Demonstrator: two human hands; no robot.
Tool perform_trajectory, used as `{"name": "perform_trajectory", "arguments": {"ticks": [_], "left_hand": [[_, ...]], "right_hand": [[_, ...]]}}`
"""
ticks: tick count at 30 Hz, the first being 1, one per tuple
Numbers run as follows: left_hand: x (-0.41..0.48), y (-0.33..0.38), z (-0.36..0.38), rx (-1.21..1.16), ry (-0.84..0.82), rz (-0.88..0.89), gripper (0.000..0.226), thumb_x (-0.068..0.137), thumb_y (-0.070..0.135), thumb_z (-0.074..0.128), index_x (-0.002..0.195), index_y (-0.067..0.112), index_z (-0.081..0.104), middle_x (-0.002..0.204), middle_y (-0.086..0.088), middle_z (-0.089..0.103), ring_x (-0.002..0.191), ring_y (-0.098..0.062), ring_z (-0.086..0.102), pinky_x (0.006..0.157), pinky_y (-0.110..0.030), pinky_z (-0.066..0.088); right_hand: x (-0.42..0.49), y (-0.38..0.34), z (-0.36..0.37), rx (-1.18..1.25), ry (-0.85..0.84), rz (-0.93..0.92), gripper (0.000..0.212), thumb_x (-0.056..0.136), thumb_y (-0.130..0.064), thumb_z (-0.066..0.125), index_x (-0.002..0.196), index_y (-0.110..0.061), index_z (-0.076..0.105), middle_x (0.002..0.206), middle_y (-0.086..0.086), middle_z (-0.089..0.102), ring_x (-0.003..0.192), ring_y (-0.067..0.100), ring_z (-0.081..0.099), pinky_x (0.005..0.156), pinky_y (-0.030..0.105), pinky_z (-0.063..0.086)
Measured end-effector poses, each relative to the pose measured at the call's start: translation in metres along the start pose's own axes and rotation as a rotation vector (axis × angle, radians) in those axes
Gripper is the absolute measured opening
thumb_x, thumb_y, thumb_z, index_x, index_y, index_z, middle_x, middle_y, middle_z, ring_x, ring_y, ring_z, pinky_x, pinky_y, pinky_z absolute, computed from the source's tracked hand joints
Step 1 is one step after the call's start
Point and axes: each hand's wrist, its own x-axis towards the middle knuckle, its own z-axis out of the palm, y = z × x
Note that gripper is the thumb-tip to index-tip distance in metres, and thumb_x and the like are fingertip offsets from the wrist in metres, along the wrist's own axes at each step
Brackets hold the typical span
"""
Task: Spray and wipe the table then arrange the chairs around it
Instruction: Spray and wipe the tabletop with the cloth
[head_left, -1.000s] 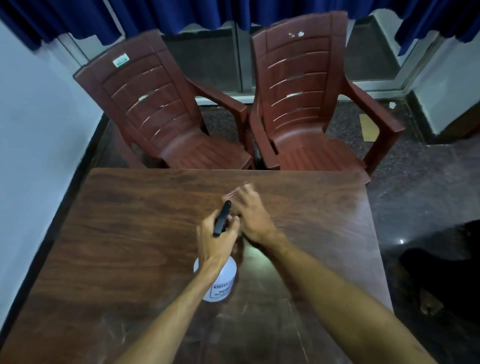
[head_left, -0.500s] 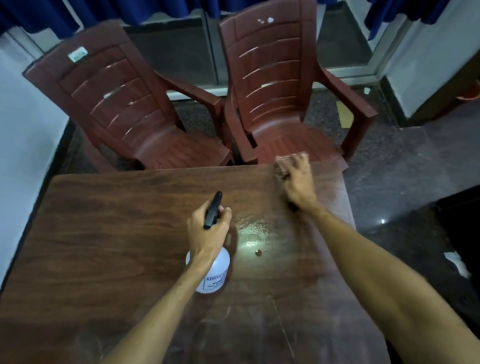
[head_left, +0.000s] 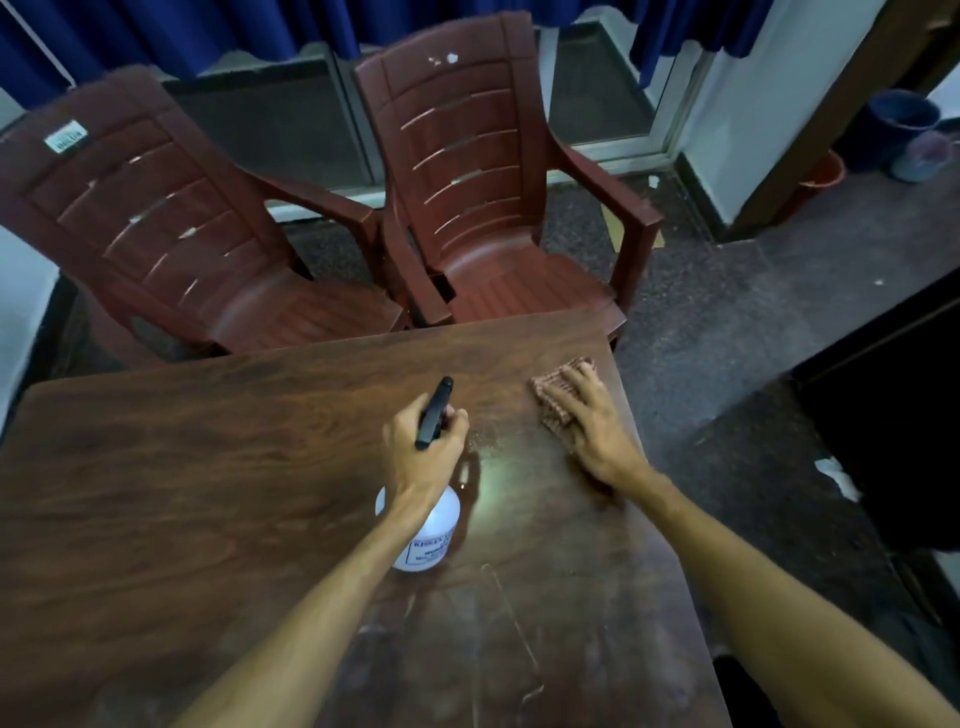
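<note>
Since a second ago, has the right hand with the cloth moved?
Yes. The right hand, pressing the cloth, has slid right across the table, from beside the spray bottle to near the table's right edge.

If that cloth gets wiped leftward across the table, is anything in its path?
Yes: the spray bottle, gripped by the left hand, is just left of the cloth under the right hand.

Bare left hand (head_left: 421, 457), bare right hand (head_left: 597, 431), lean forearms (head_left: 311, 613) (bare throughout)
</note>
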Motion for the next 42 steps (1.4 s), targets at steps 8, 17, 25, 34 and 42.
{"name": "perform_trajectory", "arguments": {"ticks": [8, 17, 25, 34, 42], "left_hand": [[-0.046, -0.027, -0.043, -0.011, 0.035, -0.035, 0.018, 0.087, 0.009, 0.077, 0.073, 0.008, 0.065, 0.059, -0.002, 0.064, 0.051, -0.013, 0.054, 0.056, -0.03, 0.044], [-0.094, -0.098, -0.124, -0.05, 0.081, -0.088, 0.02, 0.085, 0.015, 0.075, 0.071, 0.01, 0.061, 0.06, -0.009, 0.062, 0.051, -0.023, 0.055, 0.054, -0.046, 0.053], [-0.128, -0.146, -0.221, -0.085, 0.183, -0.129, 0.02, 0.087, 0.01, 0.074, 0.072, 0.005, 0.062, 0.059, -0.011, 0.061, 0.052, -0.026, 0.054, 0.055, -0.04, 0.046], [-0.161, -0.17, -0.258, -0.113, 0.174, -0.165, 0.021, 0.089, 0.013, 0.075, 0.074, 0.004, 0.063, 0.061, -0.019, 0.062, 0.045, -0.031, 0.054, 0.047, -0.054, 0.054], [-0.197, -0.174, -0.268, -0.167, 0.161, -0.241, 0.018, 0.091, 0.018, 0.073, 0.074, 0.015, 0.065, 0.056, -0.001, 0.061, 0.051, -0.026, 0.059, 0.055, -0.052, 0.059]], "right_hand": [[-0.042, -0.092, 0.033, 0.096, -0.027, -0.049, 0.05, 0.095, -0.021, 0.045, 0.144, -0.02, 0.053, 0.158, 0.015, 0.033, 0.151, 0.036, 0.017, 0.124, 0.047, 0.015], [-0.054, -0.223, 0.116, 0.148, -0.086, -0.143, 0.046, 0.097, -0.03, 0.053, 0.142, -0.024, 0.055, 0.155, 0.016, 0.037, 0.147, 0.039, 0.025, 0.122, 0.052, 0.02], [-0.051, -0.327, 0.157, 0.198, -0.062, -0.167, 0.044, 0.094, -0.015, 0.048, 0.136, -0.019, 0.059, 0.141, 0.014, 0.049, 0.133, 0.037, 0.04, 0.111, 0.057, 0.032], [-0.089, -0.319, 0.136, 0.173, -0.084, 0.114, 0.063, 0.085, -0.036, 0.032, 0.136, -0.013, 0.061, 0.152, 0.023, 0.041, 0.145, 0.047, 0.025, 0.119, 0.061, 0.025], [-0.13, -0.344, 0.136, 0.18, -0.176, 0.104, 0.064, 0.084, -0.033, 0.034, 0.14, -0.015, 0.057, 0.158, 0.018, 0.033, 0.15, 0.04, 0.015, 0.123, 0.056, 0.015]]}}
